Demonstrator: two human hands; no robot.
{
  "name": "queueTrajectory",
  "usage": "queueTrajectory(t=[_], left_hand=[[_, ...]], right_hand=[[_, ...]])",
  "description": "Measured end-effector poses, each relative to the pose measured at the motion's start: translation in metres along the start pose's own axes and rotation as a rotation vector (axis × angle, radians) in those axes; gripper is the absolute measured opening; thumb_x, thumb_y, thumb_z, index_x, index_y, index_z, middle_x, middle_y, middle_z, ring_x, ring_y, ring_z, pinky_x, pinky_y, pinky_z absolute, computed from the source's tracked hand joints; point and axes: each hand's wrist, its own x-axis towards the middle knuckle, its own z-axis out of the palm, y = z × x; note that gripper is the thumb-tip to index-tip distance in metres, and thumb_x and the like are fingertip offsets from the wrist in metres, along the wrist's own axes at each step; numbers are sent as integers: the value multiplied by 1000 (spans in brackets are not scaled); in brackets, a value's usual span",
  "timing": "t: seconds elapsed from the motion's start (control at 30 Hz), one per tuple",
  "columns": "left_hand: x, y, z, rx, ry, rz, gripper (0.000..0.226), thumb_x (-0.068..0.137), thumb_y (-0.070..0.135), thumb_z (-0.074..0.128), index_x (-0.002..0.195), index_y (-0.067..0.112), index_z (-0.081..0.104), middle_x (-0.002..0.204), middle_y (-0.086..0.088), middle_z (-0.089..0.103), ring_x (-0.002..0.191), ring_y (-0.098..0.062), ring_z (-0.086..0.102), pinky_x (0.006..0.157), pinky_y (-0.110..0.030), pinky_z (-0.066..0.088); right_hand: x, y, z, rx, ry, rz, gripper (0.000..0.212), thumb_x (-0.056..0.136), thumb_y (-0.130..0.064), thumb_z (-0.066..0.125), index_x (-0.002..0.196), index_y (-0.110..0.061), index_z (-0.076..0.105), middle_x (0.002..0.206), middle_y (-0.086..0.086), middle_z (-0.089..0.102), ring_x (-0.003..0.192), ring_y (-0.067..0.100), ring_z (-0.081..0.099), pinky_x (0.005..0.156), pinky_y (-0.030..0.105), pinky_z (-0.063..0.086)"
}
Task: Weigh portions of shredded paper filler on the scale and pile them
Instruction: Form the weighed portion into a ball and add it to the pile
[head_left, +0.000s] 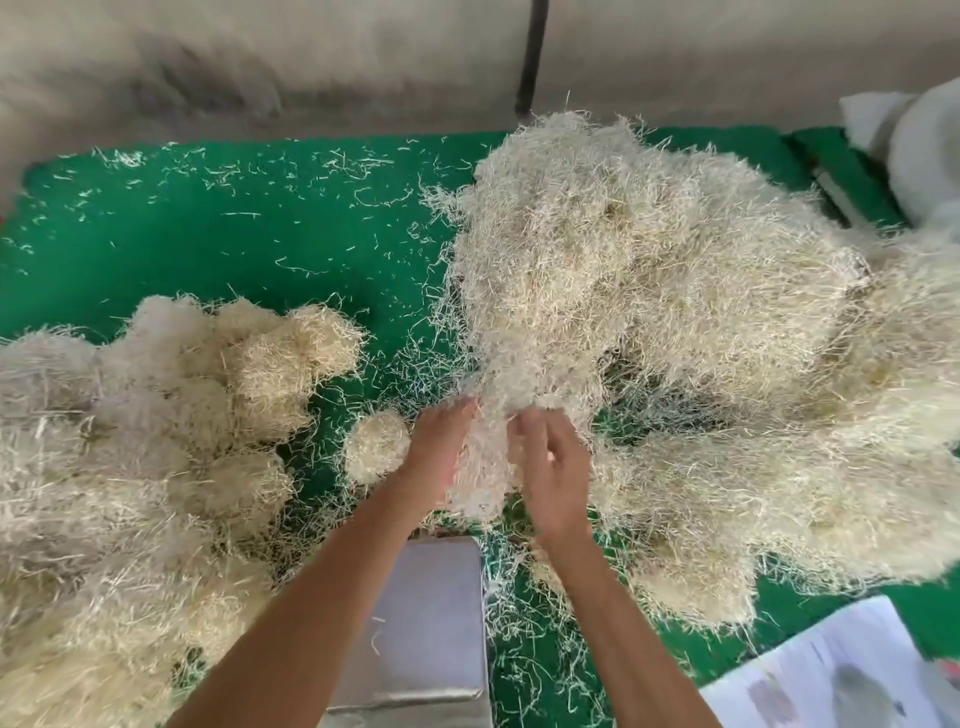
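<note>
On the left, a heap of rounded portions (156, 441) of shredded paper lies on the green surface (208, 234), running from the near left edge out toward the middle. Just right of it, one small separate ball (375, 447) of filler sits on the green, beside the left hand (441, 447). That hand presses its fingers against the left side of a clump of filler (488, 457) held above the far end of the metal scale platform (431, 618); its grip looks fairly flat, though blur makes the fingertips hard to read. The right hand (553, 478) is on the clump's right side, with the grip curled into the strands. The clump still joins the big loose mound (649, 312), which fills the right half of the surface from far to near. Stray shreds are scattered over the green. White sheets (831, 675) lie at the near right corner, and a white bundle (914, 156) is at the far right.
</note>
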Motion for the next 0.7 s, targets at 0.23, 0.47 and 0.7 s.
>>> queueTrajectory(t=[0.23,0.47,0.7], left_hand=[[-31,7,-8,336,-18,347,44,87,72,37,72,43,67,46,18,49,39,-5,42,40,-19,38],[-57,7,-31,119,-139,134,25,101,48,49,120,35,60,89,13,75,67,6,65,57,-15,52],[-79,11,-39,98,61,-24,32,101,28,58,73,13,54,58,4,40,42,-5,31,41,-18,33]], right_hand=[[7,-28,1,-161,-329,217,44,110,-37,46,151,-21,49,155,8,50,136,21,52,112,40,46],[-48,-48,28,-243,-326,-134,43,113,-41,33,138,-15,57,147,-3,50,141,-2,39,123,37,31],[-66,-15,35,-275,13,-146,42,111,-40,34,128,-13,62,126,0,62,115,8,58,104,37,51]])
